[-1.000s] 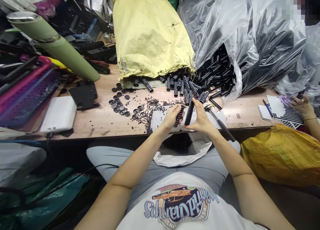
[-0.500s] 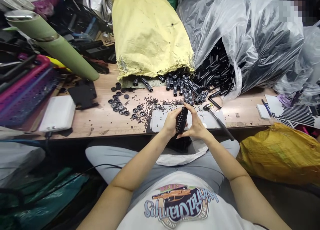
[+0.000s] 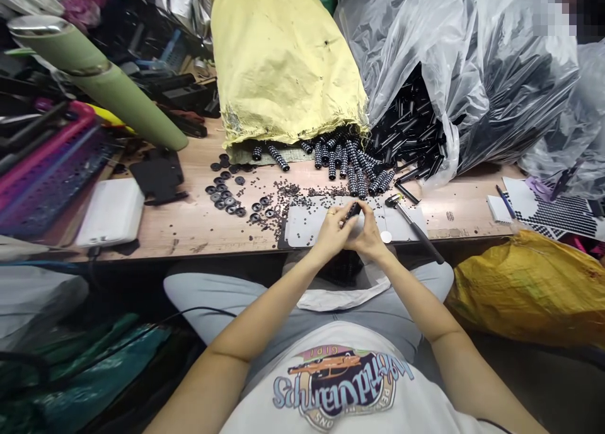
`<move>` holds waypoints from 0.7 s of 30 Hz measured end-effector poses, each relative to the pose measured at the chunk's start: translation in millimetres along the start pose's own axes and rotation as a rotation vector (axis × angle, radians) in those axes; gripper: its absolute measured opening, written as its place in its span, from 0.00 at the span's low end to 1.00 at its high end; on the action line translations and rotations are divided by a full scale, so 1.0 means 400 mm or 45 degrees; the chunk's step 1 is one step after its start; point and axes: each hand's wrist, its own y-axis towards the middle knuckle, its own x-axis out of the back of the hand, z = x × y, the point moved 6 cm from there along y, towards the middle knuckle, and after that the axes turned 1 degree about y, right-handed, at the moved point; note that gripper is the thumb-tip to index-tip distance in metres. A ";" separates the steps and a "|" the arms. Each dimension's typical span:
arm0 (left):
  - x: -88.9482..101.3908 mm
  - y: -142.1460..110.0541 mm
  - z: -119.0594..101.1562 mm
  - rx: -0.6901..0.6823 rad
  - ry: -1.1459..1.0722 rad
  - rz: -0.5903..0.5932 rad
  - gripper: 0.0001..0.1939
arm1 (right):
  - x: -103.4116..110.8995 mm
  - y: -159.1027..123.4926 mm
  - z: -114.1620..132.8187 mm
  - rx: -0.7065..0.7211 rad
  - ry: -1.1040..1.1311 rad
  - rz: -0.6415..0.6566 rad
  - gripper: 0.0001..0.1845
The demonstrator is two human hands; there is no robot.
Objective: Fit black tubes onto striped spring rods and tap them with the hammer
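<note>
Closer together now, my left hand [image 3: 332,232] and right hand [image 3: 370,237] curl fingers round the black piece [image 3: 352,212]; handling needs steadiness.

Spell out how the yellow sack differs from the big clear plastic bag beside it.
The yellow sack is opaque; the clear plastic bag is see-through, showing dark contents. Studded cylinders lie at the sack's mouth, smooth black tubes at the bag's opening. Both rest on the bench, open toward the person.
</note>
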 end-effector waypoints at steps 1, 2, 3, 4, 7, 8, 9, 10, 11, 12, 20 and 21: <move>-0.002 -0.002 0.000 -0.125 0.269 -0.026 0.24 | -0.001 -0.002 -0.009 -0.010 -0.044 -0.006 0.53; -0.009 -0.003 0.004 -0.228 0.518 -0.024 0.25 | 0.003 -0.005 -0.016 -0.007 -0.091 0.007 0.50; -0.017 -0.004 0.012 -0.306 0.725 0.004 0.24 | 0.015 -0.009 -0.026 -0.007 -0.151 0.026 0.48; -0.024 -0.004 0.022 -0.368 0.878 0.049 0.23 | 0.037 -0.015 -0.039 -0.031 -0.236 0.034 0.45; -0.037 -0.004 0.049 -0.553 1.104 0.217 0.20 | 0.169 -0.048 -0.109 -0.355 -0.678 -0.098 0.33; -0.037 -0.004 0.054 -0.602 1.123 0.248 0.20 | 0.222 -0.065 -0.135 -0.525 -0.849 -0.156 0.25; -0.034 -0.003 0.058 -0.624 1.125 0.255 0.20 | 0.262 -0.079 -0.154 -0.636 -0.979 -0.149 0.19; -0.030 0.000 0.062 -0.617 1.118 0.244 0.20 | 0.293 -0.091 -0.166 -0.713 -1.064 -0.128 0.16; -0.025 0.004 0.065 -0.582 1.109 0.219 0.20 | 0.313 -0.100 -0.173 -0.762 -1.097 -0.094 0.15; -0.020 0.008 0.068 -0.526 1.108 0.180 0.21 | 0.322 -0.106 -0.175 -0.785 -1.075 -0.060 0.15; -0.013 0.016 0.050 -0.269 1.252 0.027 0.25 | 0.211 -0.080 -0.089 -0.694 -0.226 0.148 0.25; -0.016 0.015 0.052 -0.307 1.246 0.048 0.24 | 0.197 -0.077 -0.080 -0.701 -0.191 0.187 0.25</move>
